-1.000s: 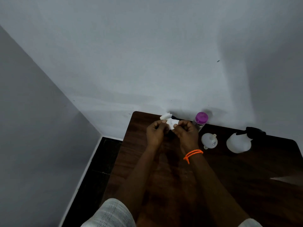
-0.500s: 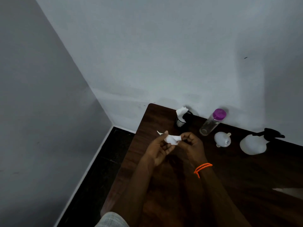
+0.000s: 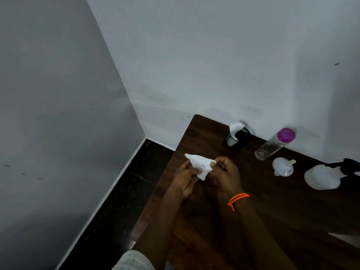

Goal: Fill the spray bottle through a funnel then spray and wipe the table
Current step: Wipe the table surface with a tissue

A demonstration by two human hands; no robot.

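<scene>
Both hands (left hand [image 3: 186, 177], right hand [image 3: 227, 169]) pinch tissue [image 3: 200, 165].

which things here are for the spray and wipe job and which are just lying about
For the job: spray bottle, funnel, clear bottle with purple cap, tissue held in both hands, table.

Lying about: black mesh holder, orange wristband.

white spray bottle [image 3: 322, 177], funnel [image 3: 282, 167], tissue [image 3: 200, 165], dark table [image 3: 272, 221]

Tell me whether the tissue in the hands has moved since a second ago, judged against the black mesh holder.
Yes. The tissue was up at the black mesh holder; now it is held well short of it, nearer the person, over the table's left edge.
</scene>
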